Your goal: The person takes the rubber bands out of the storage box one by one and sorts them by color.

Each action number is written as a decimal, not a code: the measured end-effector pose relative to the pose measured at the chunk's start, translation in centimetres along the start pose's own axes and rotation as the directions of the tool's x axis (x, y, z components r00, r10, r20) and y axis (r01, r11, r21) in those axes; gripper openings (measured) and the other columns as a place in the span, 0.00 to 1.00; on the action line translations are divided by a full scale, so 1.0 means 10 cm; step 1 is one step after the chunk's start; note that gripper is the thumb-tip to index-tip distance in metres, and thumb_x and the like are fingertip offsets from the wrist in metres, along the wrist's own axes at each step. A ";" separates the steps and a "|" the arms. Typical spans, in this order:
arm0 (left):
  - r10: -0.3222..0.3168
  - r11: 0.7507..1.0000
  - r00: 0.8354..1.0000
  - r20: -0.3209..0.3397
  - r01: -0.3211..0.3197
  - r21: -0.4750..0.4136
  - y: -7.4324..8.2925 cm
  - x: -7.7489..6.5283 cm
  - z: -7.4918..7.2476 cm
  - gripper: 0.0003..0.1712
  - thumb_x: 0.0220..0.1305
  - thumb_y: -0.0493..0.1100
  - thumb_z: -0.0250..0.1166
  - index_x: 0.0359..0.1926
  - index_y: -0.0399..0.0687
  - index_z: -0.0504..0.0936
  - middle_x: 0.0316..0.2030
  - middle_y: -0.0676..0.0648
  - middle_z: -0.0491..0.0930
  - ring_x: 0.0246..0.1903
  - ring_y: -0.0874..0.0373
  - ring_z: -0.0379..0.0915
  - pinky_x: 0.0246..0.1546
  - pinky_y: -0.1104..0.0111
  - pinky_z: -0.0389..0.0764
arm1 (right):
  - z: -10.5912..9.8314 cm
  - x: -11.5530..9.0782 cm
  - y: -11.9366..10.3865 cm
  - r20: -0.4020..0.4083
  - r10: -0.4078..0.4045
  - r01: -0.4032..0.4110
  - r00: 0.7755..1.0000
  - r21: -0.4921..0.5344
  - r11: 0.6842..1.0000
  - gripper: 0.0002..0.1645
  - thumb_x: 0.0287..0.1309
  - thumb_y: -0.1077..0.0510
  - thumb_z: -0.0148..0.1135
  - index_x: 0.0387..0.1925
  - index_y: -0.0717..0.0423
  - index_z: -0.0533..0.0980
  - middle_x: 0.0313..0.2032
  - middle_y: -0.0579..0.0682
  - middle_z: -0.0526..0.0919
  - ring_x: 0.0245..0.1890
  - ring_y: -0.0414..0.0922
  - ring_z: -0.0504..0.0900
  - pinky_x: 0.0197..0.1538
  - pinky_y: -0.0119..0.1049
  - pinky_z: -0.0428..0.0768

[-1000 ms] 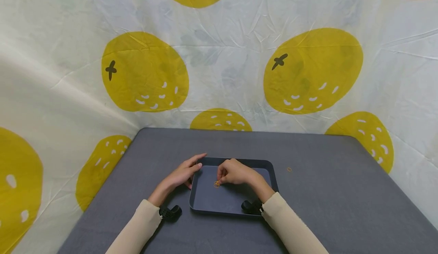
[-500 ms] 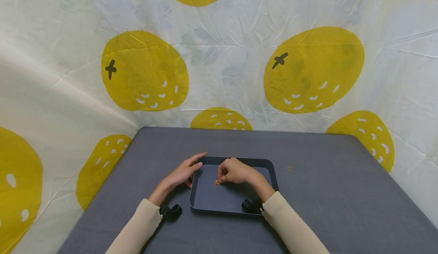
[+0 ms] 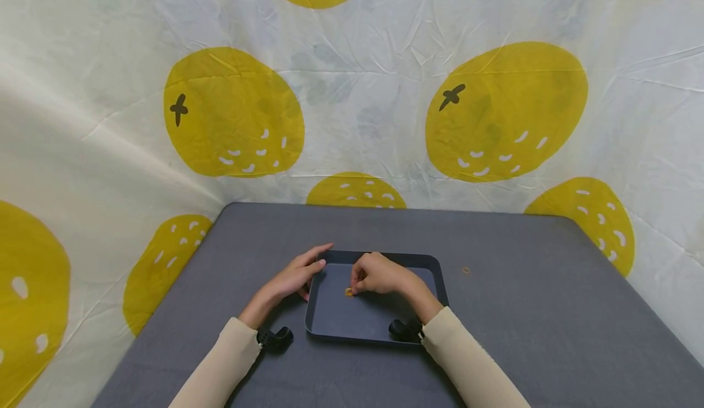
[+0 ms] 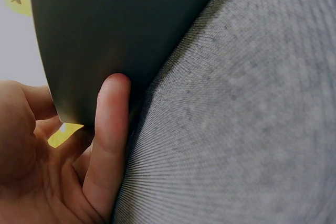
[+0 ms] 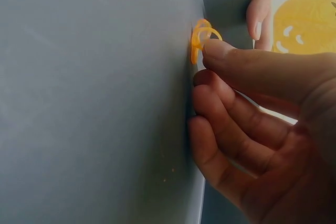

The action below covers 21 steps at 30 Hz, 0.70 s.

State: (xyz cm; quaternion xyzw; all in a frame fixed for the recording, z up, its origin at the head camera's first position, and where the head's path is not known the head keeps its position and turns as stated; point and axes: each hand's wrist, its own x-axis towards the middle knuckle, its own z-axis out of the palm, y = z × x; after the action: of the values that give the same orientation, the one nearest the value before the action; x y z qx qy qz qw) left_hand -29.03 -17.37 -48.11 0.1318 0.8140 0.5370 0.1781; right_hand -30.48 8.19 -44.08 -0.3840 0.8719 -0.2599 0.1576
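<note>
My right hand [image 3: 378, 273] is low inside the dark grey tray [image 3: 335, 328], thumb and forefinger pinching a small orange rubber band [image 5: 212, 32]. More orange loops of the same kind [image 5: 194, 51] bunch up right at the fingertips, against the tray floor; the fingers partly hide them. The other fingers of that hand curl close over the floor. At the tray's left far corner, my left hand [image 3: 291, 280] holds the wall: the thumb lies at the rim, and the little finger [image 4: 111, 119] is straight against the outer side.
A single rubber band [image 3: 465, 270] lies on the grey tabletop [image 3: 528, 310] to the right of the tray. Behind the table hangs a white curtain [image 3: 363, 115] with yellow fruit prints. Black wrist cameras [image 3: 275, 339] sit on both wrists.
The orange loops at my right fingertips have drawn into a tighter bunch as the fingers shift slightly. My left hand and the tray keep their places.
</note>
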 end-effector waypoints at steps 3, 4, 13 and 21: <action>-0.003 1.000 1.000 -0.002 0.003 0.001 0.00 0.00 0.00 0.29 0.83 0.49 0.49 0.80 0.66 0.59 0.61 0.34 0.75 0.16 0.57 0.73 0.17 0.62 0.83 | 0.00 0.00 -0.01 -0.008 0.005 -0.005 1.000 -0.002 1.000 0.11 0.63 0.64 0.69 0.27 0.47 0.87 0.27 0.39 0.87 0.23 0.33 0.79 0.31 0.29 0.78; -0.004 1.000 1.000 -0.004 0.004 0.001 0.00 0.00 0.00 0.29 0.83 0.49 0.49 0.80 0.66 0.60 0.61 0.34 0.76 0.16 0.57 0.73 0.17 0.62 0.83 | 0.00 0.00 -0.01 -0.009 0.008 -0.008 1.000 -0.002 1.000 0.11 0.62 0.64 0.69 0.27 0.47 0.87 0.27 0.40 0.87 0.23 0.34 0.78 0.30 0.29 0.77; -0.001 1.000 1.000 -0.003 0.001 0.007 0.01 0.01 -0.01 0.30 0.83 0.51 0.50 0.81 0.65 0.59 0.55 0.36 0.77 0.16 0.56 0.73 0.17 0.61 0.83 | -0.01 0.00 0.00 -0.011 0.023 -0.023 1.000 0.003 1.000 0.12 0.64 0.64 0.68 0.27 0.47 0.88 0.27 0.40 0.88 0.23 0.35 0.78 0.29 0.29 0.77; -0.007 1.000 1.000 -0.008 0.007 0.007 0.01 0.01 -0.01 0.30 0.83 0.50 0.50 0.80 0.65 0.60 0.52 0.36 0.77 0.16 0.56 0.72 0.17 0.61 0.83 | -0.01 0.00 -0.01 -0.020 0.020 -0.020 1.000 0.001 1.000 0.12 0.64 0.64 0.67 0.28 0.47 0.88 0.27 0.40 0.88 0.22 0.35 0.77 0.28 0.29 0.76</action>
State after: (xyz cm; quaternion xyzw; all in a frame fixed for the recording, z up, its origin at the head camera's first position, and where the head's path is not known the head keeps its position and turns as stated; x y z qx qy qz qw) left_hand -29.14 -17.34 -48.04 0.1276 0.8168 0.5342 0.1764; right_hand -30.47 8.16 -43.94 -0.3728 0.8771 -0.2624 0.1516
